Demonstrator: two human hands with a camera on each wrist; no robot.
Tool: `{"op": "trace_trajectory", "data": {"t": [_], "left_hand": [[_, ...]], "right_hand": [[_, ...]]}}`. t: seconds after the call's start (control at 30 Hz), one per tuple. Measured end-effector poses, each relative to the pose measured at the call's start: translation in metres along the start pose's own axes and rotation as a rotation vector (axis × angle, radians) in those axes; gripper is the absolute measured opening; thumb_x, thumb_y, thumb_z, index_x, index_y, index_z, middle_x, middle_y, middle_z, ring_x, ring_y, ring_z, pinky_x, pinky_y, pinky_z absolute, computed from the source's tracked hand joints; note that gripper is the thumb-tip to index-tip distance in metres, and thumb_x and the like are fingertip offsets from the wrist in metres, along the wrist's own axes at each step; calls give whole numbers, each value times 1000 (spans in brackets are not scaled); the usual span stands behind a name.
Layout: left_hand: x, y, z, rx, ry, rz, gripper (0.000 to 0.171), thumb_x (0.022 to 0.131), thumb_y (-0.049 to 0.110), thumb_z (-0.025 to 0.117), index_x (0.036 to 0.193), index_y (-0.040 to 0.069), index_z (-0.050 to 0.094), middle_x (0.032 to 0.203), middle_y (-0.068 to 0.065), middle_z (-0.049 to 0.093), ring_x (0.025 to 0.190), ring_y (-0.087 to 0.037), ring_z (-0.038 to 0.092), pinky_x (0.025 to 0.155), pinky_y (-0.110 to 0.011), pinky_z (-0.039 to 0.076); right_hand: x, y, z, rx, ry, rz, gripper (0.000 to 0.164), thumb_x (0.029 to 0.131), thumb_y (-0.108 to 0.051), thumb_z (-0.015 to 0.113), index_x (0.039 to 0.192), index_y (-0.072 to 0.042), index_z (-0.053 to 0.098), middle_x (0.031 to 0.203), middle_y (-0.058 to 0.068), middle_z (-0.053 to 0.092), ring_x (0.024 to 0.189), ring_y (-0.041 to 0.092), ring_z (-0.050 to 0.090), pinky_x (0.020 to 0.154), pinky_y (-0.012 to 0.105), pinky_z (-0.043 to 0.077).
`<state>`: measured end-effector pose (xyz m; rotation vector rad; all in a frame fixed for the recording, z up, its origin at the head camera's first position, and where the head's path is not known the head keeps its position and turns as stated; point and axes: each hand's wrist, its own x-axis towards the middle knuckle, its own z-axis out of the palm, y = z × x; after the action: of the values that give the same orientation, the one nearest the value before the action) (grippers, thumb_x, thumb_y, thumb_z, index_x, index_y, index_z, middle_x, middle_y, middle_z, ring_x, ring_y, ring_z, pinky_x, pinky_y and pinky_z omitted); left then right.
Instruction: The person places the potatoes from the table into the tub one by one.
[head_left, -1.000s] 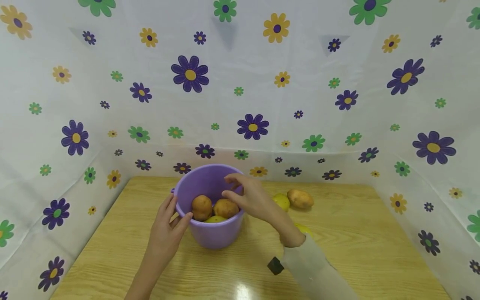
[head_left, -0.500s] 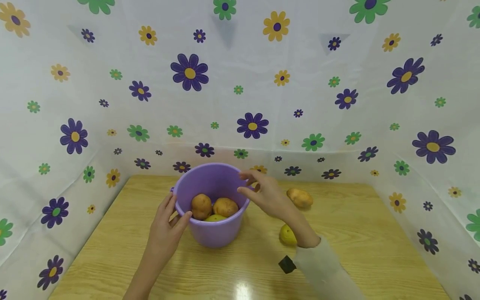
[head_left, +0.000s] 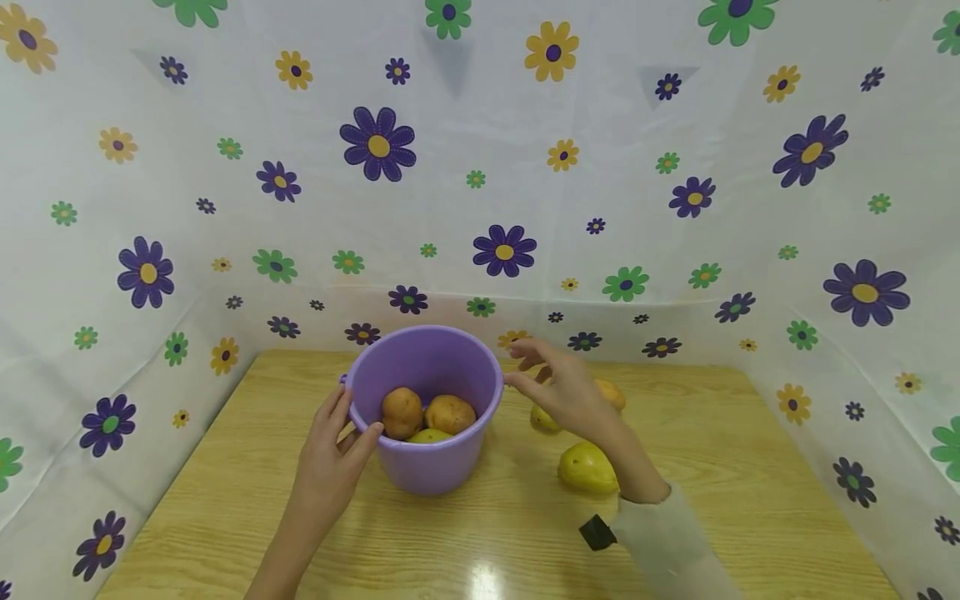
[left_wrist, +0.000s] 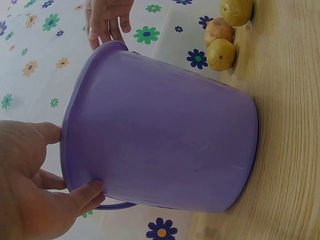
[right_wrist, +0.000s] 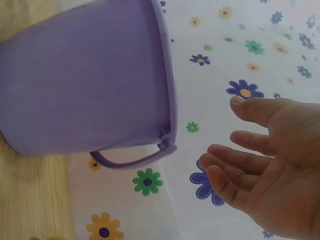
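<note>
Purple bucket (head_left: 435, 467), plastic, one. Stands mouth upward on the table, a little left of centre. Fitted with a thin purple handle (right_wrist: 127, 164), let down outside the wall below the rim.

Contents, as seen from the head: two brown potatoes, one on the left (head_left: 402, 414) and one on the right (head_left: 451, 414), side by side; one yellow fruit (head_left: 430, 436) at the near wall in front of them, mostly hidden by the rim.

Left hand (head_left: 330, 462): grips the bucket at its left near rim, thumb against the edge, fingers bent along the outer side.

Right hand (head_left: 573, 392): beside the right rim, apart from the bucket in the right wrist view; fingers loosely curved, palm bare. Pale sleeve (head_left: 675, 537) on this arm, with a small black block (head_left: 597, 532) beside the cuff.

Right of the bucket: one larger yellow fruit (head_left: 588, 468), nearest the person; a second yellow fruit (head_left: 544, 419) and a light-brown potato (head_left: 611, 393) farther back, both partly covered by the right hand.

Support: wood-grain table (head_left: 225, 500). Surround: white cloth (head_left: 450, 208) printed with purple, green and yellow flowers, behind and at both sides.
</note>
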<state>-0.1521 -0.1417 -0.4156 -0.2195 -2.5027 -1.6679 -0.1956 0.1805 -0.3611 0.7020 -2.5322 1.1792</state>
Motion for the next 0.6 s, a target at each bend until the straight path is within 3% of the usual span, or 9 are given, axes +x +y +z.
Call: {"op": "trace_trajectory", "data": {"t": [0.6], "left_hand": [[0,-1,0,-8,2,-2,76,104,23,66,160,-5,24,169,-19,14,148,-39,35,113,-34,44]], "right_hand": [[-36,24,-38,-36,25,102,39,102,-17,70,137,-2,61,127,13,68,105,23,64,87,36,60]]}}
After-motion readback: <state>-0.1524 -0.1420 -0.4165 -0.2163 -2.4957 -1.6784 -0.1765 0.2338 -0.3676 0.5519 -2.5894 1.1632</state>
